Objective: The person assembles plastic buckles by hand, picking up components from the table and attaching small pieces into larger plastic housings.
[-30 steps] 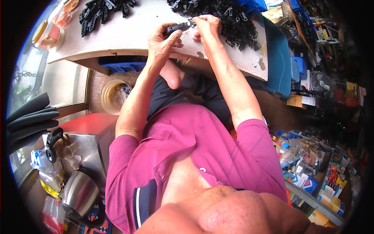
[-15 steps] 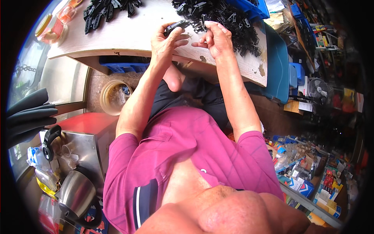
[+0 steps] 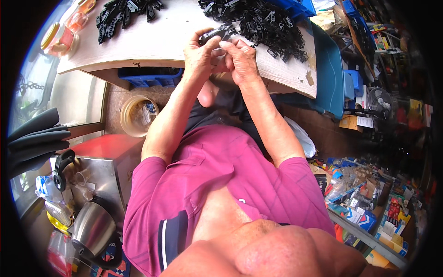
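Note:
Over the front edge of a pale worktable (image 3: 170, 32), my two hands are close together. My left hand (image 3: 199, 53) is closed round a black plastic part (image 3: 217, 33), long and narrow with slots. My right hand (image 3: 241, 59) meets it from the right, thumb and forefinger pinched at the part's near end; anything small between those fingertips is hidden. Just beyond, a big heap of similar black parts (image 3: 272, 32) covers the right of the table. A smaller bunch of slotted black strips (image 3: 122, 16) lies at the far left.
A blue crate (image 3: 297, 8) stands behind the heap; a teal bin (image 3: 328, 69) adjoins the table's right end. Jars (image 3: 57, 39) stand at the left corner. Below are another blue crate (image 3: 150, 76) and a round bucket (image 3: 137, 115). A steel kettle (image 3: 94, 228) is lower left.
My right hand has come left and slightly nearer, from beside the heap to the part in my left hand. The left hand has shifted slightly right, still gripping the part.

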The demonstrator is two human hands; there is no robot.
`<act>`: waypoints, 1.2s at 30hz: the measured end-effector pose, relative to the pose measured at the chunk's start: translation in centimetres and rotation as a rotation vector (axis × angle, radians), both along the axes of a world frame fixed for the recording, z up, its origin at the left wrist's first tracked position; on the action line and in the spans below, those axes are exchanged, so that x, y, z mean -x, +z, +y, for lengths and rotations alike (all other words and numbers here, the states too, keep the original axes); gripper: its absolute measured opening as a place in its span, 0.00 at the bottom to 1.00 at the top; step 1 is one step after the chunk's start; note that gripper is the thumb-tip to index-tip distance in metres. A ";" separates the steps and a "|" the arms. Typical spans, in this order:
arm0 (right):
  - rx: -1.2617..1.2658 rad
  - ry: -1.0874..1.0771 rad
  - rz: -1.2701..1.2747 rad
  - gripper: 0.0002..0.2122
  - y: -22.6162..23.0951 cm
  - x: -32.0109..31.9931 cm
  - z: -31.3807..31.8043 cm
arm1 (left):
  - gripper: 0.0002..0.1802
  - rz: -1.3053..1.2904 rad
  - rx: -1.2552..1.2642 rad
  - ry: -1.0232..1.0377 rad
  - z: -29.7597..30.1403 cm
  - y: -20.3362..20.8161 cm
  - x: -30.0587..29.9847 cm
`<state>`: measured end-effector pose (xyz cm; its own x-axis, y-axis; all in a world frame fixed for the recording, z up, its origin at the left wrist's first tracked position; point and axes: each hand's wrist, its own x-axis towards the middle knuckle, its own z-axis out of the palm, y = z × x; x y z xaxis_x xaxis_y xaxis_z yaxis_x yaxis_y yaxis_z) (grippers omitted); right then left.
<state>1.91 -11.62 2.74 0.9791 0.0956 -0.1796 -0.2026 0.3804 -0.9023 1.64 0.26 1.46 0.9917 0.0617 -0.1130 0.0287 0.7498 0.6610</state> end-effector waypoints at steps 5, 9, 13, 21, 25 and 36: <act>0.028 0.012 -0.022 0.08 0.2 0.2 -0.9 | 0.19 -0.030 -0.279 0.000 0.4 -0.1 0.8; 0.010 0.000 -0.013 0.07 0.4 0.5 -1.0 | 0.18 -0.076 -0.329 0.026 0.3 -0.6 1.1; 0.025 -0.007 -0.088 0.06 0.7 0.3 -1.8 | 0.18 0.006 -0.162 0.008 0.4 0.4 1.8; -0.040 -0.036 -0.206 0.06 2.1 0.2 -2.2 | 0.17 -0.166 -0.409 -0.042 0.3 -1.8 1.4; -0.062 -0.058 -0.155 0.05 1.4 0.3 -1.9 | 0.18 -0.172 -0.583 -0.099 0.2 -2.0 1.3; -0.055 -0.068 -0.194 0.06 0.7 0.6 -2.0 | 0.18 -0.194 -0.647 -0.110 0.4 -1.8 1.3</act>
